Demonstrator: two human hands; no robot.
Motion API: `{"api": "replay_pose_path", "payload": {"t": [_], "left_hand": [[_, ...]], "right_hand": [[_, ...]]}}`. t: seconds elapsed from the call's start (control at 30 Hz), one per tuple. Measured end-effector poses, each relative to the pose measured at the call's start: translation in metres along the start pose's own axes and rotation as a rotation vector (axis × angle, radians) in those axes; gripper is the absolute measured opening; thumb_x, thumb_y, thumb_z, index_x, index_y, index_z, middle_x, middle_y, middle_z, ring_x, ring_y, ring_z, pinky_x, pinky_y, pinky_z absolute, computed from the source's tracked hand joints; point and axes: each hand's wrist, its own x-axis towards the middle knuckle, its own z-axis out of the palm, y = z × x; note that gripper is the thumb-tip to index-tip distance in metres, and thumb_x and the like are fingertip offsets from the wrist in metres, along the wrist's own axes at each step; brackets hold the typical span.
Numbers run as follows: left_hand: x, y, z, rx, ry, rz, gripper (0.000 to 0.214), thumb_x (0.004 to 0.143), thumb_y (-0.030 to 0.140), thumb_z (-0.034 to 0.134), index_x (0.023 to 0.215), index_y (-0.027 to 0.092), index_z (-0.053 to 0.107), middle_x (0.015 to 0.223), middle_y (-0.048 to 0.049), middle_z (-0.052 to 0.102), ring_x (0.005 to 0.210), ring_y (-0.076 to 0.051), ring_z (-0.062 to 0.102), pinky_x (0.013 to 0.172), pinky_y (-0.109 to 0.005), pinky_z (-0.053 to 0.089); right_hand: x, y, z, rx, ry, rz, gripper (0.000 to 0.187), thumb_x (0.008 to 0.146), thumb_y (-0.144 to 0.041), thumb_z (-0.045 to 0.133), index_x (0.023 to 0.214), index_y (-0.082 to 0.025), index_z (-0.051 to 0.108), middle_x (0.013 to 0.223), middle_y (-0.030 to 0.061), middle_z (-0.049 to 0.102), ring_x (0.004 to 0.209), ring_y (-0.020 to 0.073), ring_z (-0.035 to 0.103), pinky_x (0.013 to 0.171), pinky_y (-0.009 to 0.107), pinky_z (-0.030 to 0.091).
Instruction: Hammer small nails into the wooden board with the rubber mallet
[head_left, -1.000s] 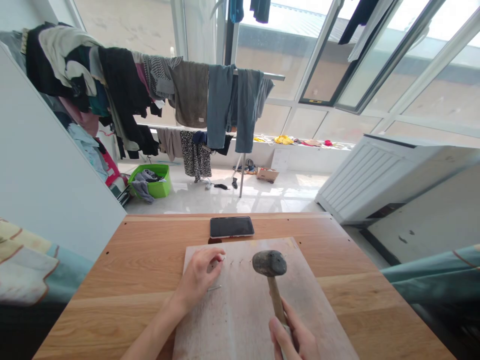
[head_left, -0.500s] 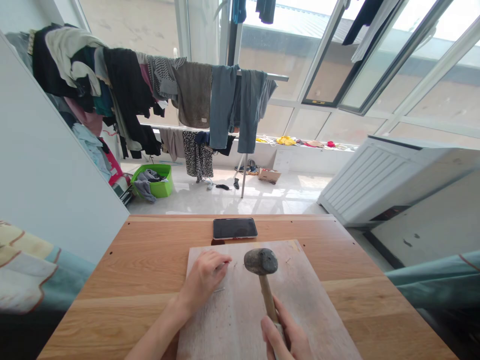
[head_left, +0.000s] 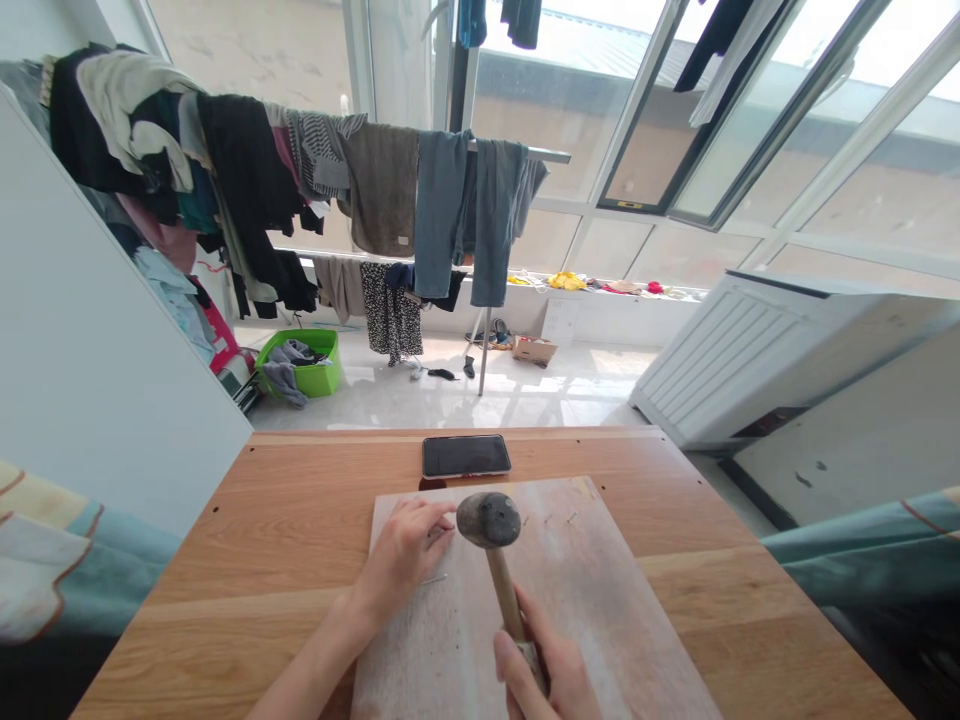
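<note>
My right hand (head_left: pixel 544 665) is wrapped round the wooden handle of a rubber mallet (head_left: pixel 489 520). Its dark, rounded head is raised over the pale wooden board (head_left: pixel 517 610), close beside my left hand. Toward the board's far left part, my left hand (head_left: pixel 409 550) is closed, thumb and forefinger pinched together; what they grip is too small and too hidden to make out. A thin nail (head_left: pixel 433 579) lies on the board just below that hand. Several small nails (head_left: pixel 571 518) stick up from the board right of the mallet head.
The board rests on a wooden table (head_left: pixel 285 530). Beyond it lies a black phone (head_left: pixel 466 456). Past the table's far edge are a green basket (head_left: pixel 319 372) of clothes, a loaded drying rack (head_left: pixel 551 155) and a small cardboard box (head_left: pixel 534 350). Curtains (head_left: pixel 885 555) hang at both sides.
The mallet has moved left, its head now nearer to my left hand and the nails to its right uncovered. My left hand stays about where it was. The view has shifted slightly.
</note>
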Motion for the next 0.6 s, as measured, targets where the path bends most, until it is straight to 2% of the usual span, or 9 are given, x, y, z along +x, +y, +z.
{"api": "replay_pose_path", "payload": {"t": [0.17,0.33,0.47,0.6], "left_hand": [[0.0,-0.002,0.0,-0.009,0.018,-0.008,0.042,0.086,0.006,0.07,0.123,0.024,0.066,0.097,-0.0022,0.078,0.098,-0.025,0.071,0.093,-0.039,0.053],[-0.002,-0.006,0.001,0.012,0.015,0.017,0.042,0.088,0.005,0.064,0.126,0.024,0.065,0.107,-0.0045,0.08,0.104,-0.025,0.071,0.096,-0.04,0.053],[0.0,-0.005,0.0,0.02,0.001,0.006,0.039,0.088,0.006,0.063,0.123,0.022,0.066,0.111,-0.0066,0.079,0.104,-0.025,0.072,0.096,-0.04,0.054],[-0.002,0.009,-0.011,0.082,-0.073,-0.01,0.043,0.089,0.012,0.067,0.131,0.02,0.061,0.114,-0.0077,0.076,0.103,-0.024,0.072,0.097,-0.041,0.055]], "right_hand": [[0.004,-0.002,-0.001,-0.214,-0.081,-0.174,0.072,0.091,-0.073,0.055,0.13,-0.015,0.074,0.061,0.0035,0.068,0.049,0.0185,0.063,0.05,0.025,0.054],[0.003,0.009,-0.002,-0.404,-0.077,-0.216,0.075,0.094,-0.077,0.044,0.131,-0.02,0.075,0.076,0.0091,0.079,0.065,0.0248,0.075,0.066,0.029,0.06],[-0.001,0.016,0.004,-0.353,-0.039,-0.199,0.08,0.091,-0.082,0.045,0.13,-0.019,0.076,0.071,0.0084,0.078,0.064,0.0254,0.074,0.071,0.032,0.061],[-0.007,0.019,0.01,-0.185,0.057,-0.118,0.087,0.085,-0.086,0.049,0.129,-0.016,0.078,0.063,0.0066,0.075,0.054,0.0227,0.07,0.063,0.031,0.061]]}}
